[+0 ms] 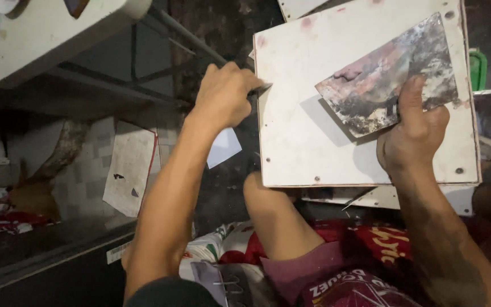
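Two bare hands are working at a white square board (313, 142) that is lying flat, propped over the person's knee (259, 196). The left hand (223, 94) is curling closed around a thin dark tool (261, 89) whose tip is touching the board's left edge, while the right hand (413, 133) is pinching a stained, grimy sheet (387, 77), thumb on top, and holding it against the board's upper right area. Below the board, red printed cloth (370, 250) is lying across the lap, and a white paper scrap (223, 148) is sitting just beside the left forearm.
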